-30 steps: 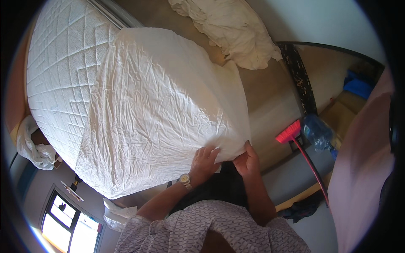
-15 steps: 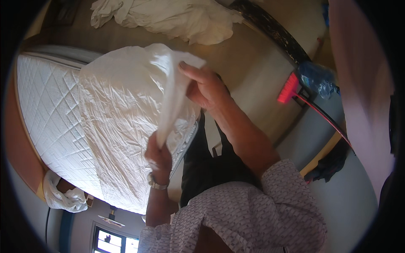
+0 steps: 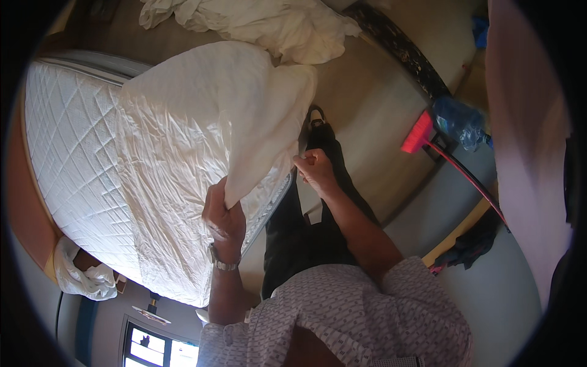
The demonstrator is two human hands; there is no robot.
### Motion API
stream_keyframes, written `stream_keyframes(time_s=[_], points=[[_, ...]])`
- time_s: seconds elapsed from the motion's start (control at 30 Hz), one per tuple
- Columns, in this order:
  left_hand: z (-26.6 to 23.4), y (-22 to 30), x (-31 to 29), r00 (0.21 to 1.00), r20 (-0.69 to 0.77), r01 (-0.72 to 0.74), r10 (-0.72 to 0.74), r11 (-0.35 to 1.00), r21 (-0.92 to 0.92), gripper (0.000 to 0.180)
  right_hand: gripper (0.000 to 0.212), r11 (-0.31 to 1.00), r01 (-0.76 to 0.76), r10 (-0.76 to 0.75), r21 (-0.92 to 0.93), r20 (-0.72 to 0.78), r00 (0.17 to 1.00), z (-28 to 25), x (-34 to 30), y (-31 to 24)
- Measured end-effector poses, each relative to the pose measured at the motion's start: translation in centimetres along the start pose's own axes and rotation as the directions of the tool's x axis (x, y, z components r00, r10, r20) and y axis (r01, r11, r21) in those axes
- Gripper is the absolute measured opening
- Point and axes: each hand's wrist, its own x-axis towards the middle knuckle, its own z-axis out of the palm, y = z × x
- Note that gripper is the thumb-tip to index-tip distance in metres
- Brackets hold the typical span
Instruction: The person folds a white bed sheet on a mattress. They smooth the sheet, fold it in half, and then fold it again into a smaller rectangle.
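Observation:
A wrinkled white bed sheet (image 3: 168, 159) covers the near end of a quilted white mattress (image 3: 73, 131). My left hand (image 3: 224, 211), with a watch (image 3: 224, 262) on its wrist, grips the sheet's edge above the mattress corner. Between my hands the cloth hangs raised in a loose fold. My right hand (image 3: 315, 168) has its fingers curled in a pinch at the sheet's right edge, over my dark trousers. The mattress's near side shows under the cloth beside my legs.
A heap of white cloth (image 3: 269, 27) lies on the floor at the far side. To the right are a pink broom (image 3: 418, 131), a clear plastic bottle (image 3: 460, 122) and a dark cloth (image 3: 468, 244). A pinkish curtain-like cloth (image 3: 520, 140) hangs at the right rim.
My right hand has come down and nearer from the sheet's upper part to its right edge. The lifted cloth has spread out to the right. My left hand keeps its grip, slightly shifted left.

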Motion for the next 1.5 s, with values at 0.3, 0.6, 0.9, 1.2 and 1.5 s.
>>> stream_keyframes(time_s=[0.3, 0.6, 0.9, 1.2, 1.5], points=[[-0.9, -0.3, 3.0, 0.997, 0.001, -0.076, 0.077, 0.992, 0.105, 0.03, 0.02, 0.995, -0.018, 0.005, 0.099, 0.135, 0.991, 0.2, 0.5, -1.7], [-0.3, 0.6, 6.1, 0.984, 0.109, 0.159, -0.142, 0.971, -0.176, 0.018, 0.042, 0.991, -0.006, 0.093, -0.132, 0.664, 0.742, 4.8, -3.1, -4.5], [-0.2, 3.8, 4.2, 0.976, 0.204, 0.081, -0.077, 0.997, -0.011, 0.02, 0.039, 0.713, 0.454, -0.575, 0.535, 0.074, 0.815, 5.9, 5.1, -12.9], [6.6, 2.0, 5.3, 0.954, 0.29, -0.091, 0.079, 0.995, 0.03, 0.023, 0.052, 0.99, -0.108, 0.108, -0.087, -0.007, 0.994, 0.2, 6.4, -2.0], [8.4, 1.0, 5.4, 0.932, 0.345, -0.152, 0.111, 0.984, 0.096, 0.019, 0.026, 0.957, -0.105, 0.066, 0.269, 0.15, 0.987, -0.7, 4.6, -1.9]])
